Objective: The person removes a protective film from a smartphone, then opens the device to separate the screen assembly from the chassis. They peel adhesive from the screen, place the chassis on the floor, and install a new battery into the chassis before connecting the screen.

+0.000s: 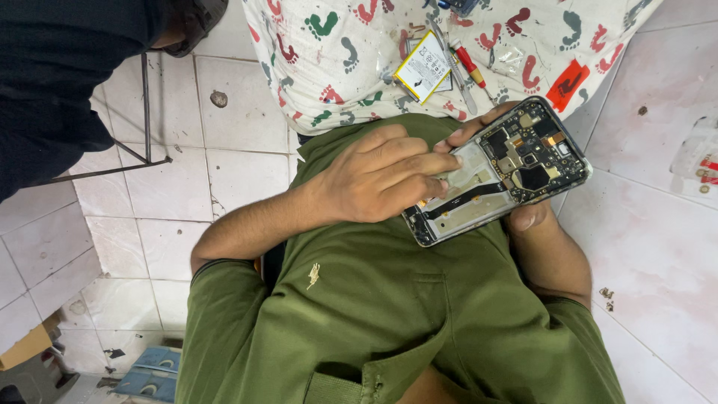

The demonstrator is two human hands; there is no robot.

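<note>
On the lap, over an olive shirt point(374, 299), the opened phone point(497, 173) shows its flat metal frame and dark board chips – right hand point(535, 217) cradles it underneath, left hand point(381, 179) curled, fingertips pressing inside. Nearby – white battery point(422, 66), red screwdriver point(467, 63).

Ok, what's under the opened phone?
The right hand cradles the opened phone from beneath; only its thumb and fingertips show. The left hand covers the phone's middle.

Left hand point(378, 179) fingers on opened phone point(497, 172); right hand point(523, 217) apparently beneath
</note>
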